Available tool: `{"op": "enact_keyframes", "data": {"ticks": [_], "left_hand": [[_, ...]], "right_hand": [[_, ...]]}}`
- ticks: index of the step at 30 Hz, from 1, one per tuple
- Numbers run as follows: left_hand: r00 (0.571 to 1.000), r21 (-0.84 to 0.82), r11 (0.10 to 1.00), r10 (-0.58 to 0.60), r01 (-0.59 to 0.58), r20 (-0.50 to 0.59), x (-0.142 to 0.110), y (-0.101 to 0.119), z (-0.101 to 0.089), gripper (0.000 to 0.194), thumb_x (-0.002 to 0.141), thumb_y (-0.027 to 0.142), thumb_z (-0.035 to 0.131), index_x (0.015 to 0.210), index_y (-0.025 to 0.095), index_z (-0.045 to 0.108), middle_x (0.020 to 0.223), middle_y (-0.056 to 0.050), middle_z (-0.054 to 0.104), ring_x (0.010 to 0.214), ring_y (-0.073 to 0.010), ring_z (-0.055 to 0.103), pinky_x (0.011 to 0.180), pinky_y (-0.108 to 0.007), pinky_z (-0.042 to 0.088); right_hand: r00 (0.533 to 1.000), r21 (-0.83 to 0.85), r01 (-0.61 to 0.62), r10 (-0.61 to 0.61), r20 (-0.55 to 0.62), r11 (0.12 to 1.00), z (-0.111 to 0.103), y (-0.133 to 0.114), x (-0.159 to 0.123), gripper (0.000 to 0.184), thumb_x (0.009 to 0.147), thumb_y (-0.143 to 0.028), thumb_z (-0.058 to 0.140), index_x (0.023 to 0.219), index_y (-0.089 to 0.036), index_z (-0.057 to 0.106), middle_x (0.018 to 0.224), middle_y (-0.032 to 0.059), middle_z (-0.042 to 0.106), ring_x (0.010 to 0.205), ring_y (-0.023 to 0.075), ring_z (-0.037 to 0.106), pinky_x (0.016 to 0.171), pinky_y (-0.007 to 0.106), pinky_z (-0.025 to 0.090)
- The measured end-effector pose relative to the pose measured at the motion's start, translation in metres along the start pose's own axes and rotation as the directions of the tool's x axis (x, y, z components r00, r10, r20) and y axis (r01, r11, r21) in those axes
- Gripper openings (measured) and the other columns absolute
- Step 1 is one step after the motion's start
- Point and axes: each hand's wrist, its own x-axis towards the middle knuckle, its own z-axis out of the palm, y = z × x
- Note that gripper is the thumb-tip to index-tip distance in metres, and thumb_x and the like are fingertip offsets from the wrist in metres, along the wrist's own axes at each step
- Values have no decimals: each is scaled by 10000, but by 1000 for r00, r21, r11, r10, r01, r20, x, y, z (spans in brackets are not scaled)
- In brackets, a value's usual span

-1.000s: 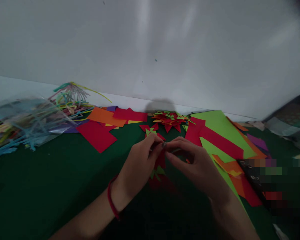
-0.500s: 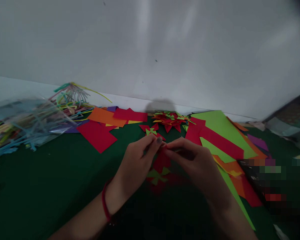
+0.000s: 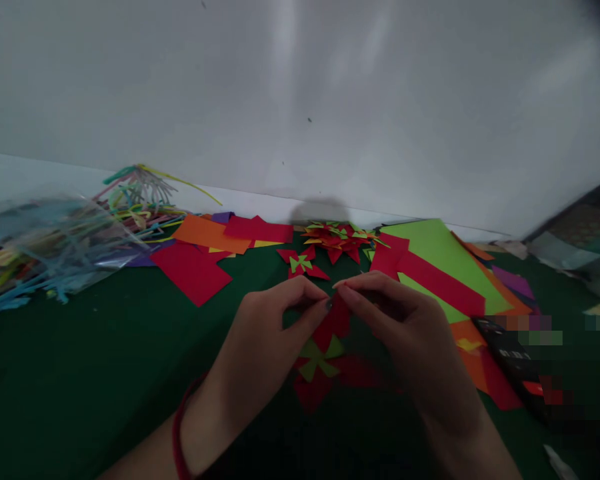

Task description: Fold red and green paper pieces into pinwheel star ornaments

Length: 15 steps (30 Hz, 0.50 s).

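Observation:
Between my hands a red paper flower [image 3: 336,319] with a smaller green four-pointed piece [image 3: 319,357] at its middle hangs above the green cloth. My left hand [image 3: 255,340], with a red band on its wrist, pinches the upper red petal between thumb and fingers. At the same petal's tip, the thumb and forefinger of my right hand [image 3: 413,330] are pressed together. The fingertips of both hands nearly meet there. Just beyond them lies a similar red-and-green flower [image 3: 301,263]. Behind it is a pile of red, orange and green paper flowers [image 3: 337,240].
Pipe cleaners in a clear plastic bag [image 3: 70,243] lie at the left. Red paper [image 3: 193,273] and orange paper [image 3: 205,232] are spread near the white wall [image 3: 230,100]. Large green sheets [image 3: 445,267] and a dark phone [image 3: 505,360] are on the right.
My left hand has shifted slightly left and nearer, my right hand slightly right. The held flower has turned, and more of its green middle and red petals shows below my fingers.

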Motion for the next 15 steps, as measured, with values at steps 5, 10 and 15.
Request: {"op": "enact_keyframes", "data": {"ticks": [5, 10, 15], "left_hand": [[1000, 6, 1000, -8, 8, 8, -4, 5, -1, 146, 815, 275, 475, 777, 227, 607, 705, 57, 644, 611, -89, 580, 549, -175, 413], [1000, 17, 1000, -13, 13, 1, -4, 6, -2, 137, 817, 279, 480, 769, 236, 601, 708, 72, 641, 624, -80, 580, 563, -162, 411], [1000, 33, 999, -16, 17, -6, -6, 7, 0, 133, 811, 276, 487, 771, 239, 608, 708, 75, 643, 622, -80, 580, 561, -159, 411]], "right_hand": [[999, -14, 15, -15, -50, 1000, 2, -5, -3, 65, 721, -261, 637, 775, -235, 664, 729, -28, 653, 693, 103, 610, 570, 152, 493], [999, -33, -1, -1, -49, 999, 1, -9, -4, 59, 710, -247, 648, 766, -240, 662, 743, -31, 654, 695, 97, 606, 563, 140, 486], [995, -63, -17, 10, -100, 998, 3, -9, -4, 68, 697, -270, 655, 742, -219, 654, 707, -25, 642, 664, 109, 605, 550, 164, 490]]}}
